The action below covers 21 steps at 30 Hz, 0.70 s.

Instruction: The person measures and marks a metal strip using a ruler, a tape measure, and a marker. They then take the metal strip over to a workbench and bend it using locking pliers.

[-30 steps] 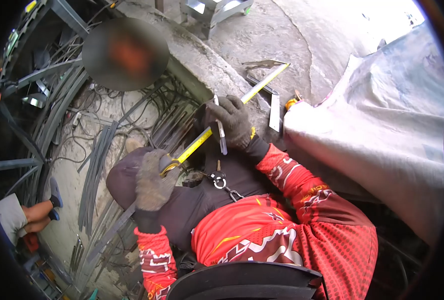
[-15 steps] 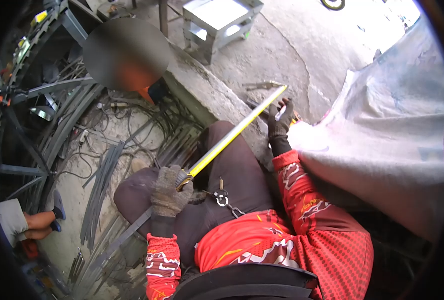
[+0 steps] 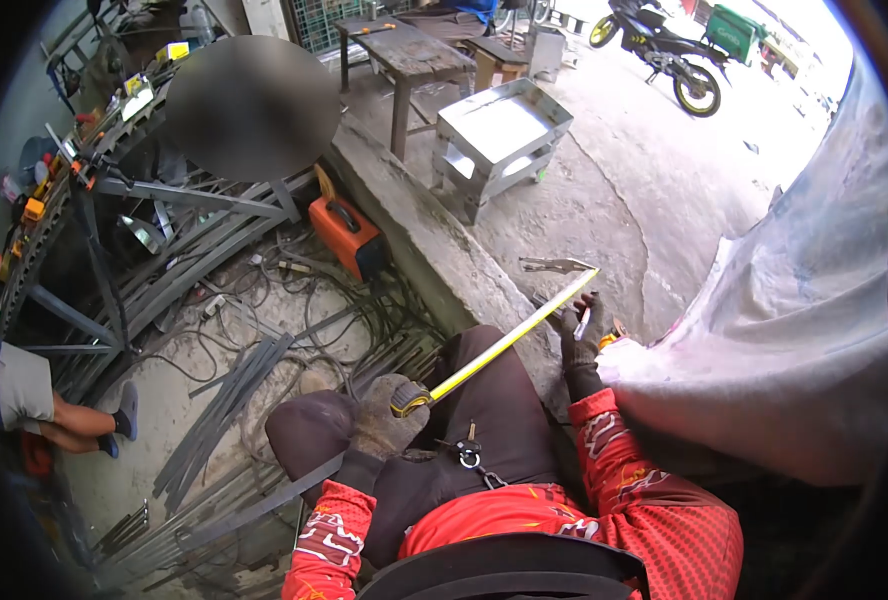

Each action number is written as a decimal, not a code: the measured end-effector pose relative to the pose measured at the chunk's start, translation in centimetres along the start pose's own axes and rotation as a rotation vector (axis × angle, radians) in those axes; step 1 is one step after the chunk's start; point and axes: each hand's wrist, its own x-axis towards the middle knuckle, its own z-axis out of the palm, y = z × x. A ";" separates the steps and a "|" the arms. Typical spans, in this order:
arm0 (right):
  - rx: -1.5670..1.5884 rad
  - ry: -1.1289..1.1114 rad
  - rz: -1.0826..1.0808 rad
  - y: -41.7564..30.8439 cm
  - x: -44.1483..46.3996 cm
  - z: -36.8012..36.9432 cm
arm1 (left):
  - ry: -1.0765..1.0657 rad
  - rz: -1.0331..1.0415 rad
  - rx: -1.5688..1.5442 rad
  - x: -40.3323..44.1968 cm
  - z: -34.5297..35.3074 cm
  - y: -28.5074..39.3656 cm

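My gloved left hand (image 3: 384,418) is closed around a yellow-and-black tape measure (image 3: 410,400) above my thigh. Its yellow blade (image 3: 509,337) runs out up and to the right, ending near a metal clamp-like tool (image 3: 556,265) on the concrete ledge. Beside the blade's far end is my gloved right hand (image 3: 578,332), fingers partly curled around a slim white stick (image 3: 583,324) whose kind I cannot make out. A grey flat metal bar (image 3: 274,500) reaches from the lower left to below my left wrist. Keys (image 3: 470,450) hang at my waist.
Metal strips (image 3: 229,400) and cables lie on the floor at left, with an orange machine (image 3: 346,238) by the ledge. Another person's legs (image 3: 74,415) show at far left. A metal stand (image 3: 504,130), wooden table (image 3: 404,55) and motorcycle (image 3: 664,55) stand beyond. Grey cloth (image 3: 764,300) drapes at right.
The view has tilted upward, bringing the table and motorcycle in. My left hand has turned, showing more of the tape case, and the visible blade looks shorter. My right hand keeps the white stick.
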 end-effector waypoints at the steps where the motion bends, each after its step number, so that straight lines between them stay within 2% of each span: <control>1: -0.013 0.033 -0.053 0.0 0.0 -0.1 | 0.005 0.004 0.003 -0.1 -0.4 -0.1; 3: -0.025 0.063 -0.105 -0.1 -0.2 -0.3 | 0.033 0.006 -0.022 -0.5 -1.3 -0.1; 5: 0.007 0.030 0.038 -0.1 -0.5 -0.5 | 0.027 -0.023 -0.035 -1.2 -2.6 -0.3; 7: 0.016 0.022 0.028 0.1 -0.7 -0.1 | 0.018 -0.051 -0.046 -1.6 -4.3 0.2; 10: 0.056 -0.007 0.033 -0.4 -1.2 0.3 | 0.081 0.071 0.041 -2.5 -7.0 1.4; 12: 0.598 -0.075 0.510 -1.8 -0.8 1.3 | 0.103 0.126 0.063 -3.7 -8.1 1.2; 13: 0.687 -0.096 0.604 -2.8 -0.4 1.6 | 0.109 0.124 0.065 -4.1 -8.5 1.9; 14: 0.688 -0.100 0.604 -3.9 -0.4 2.7 | 0.096 0.146 0.096 -4.6 -9.0 2.7; 16: 0.995 -0.138 0.888 -5.3 -0.1 4.2 | 0.084 0.173 0.121 -5.6 -8.7 2.8; 17: 1.082 -0.189 0.883 -4.1 0.2 5.0 | 0.100 0.142 0.094 -6.7 -8.1 2.2; 18: 1.185 -0.064 1.028 -4.6 0.5 6.1 | 0.115 0.111 0.069 -7.4 -7.7 2.1; 20: 1.305 -0.118 1.104 -5.6 0.4 6.4 | 0.157 0.136 0.060 -8.1 -7.0 2.0; 21: 1.307 -0.046 1.127 -4.0 0.6 6.9 | 0.118 0.148 0.105 -8.3 -6.9 2.3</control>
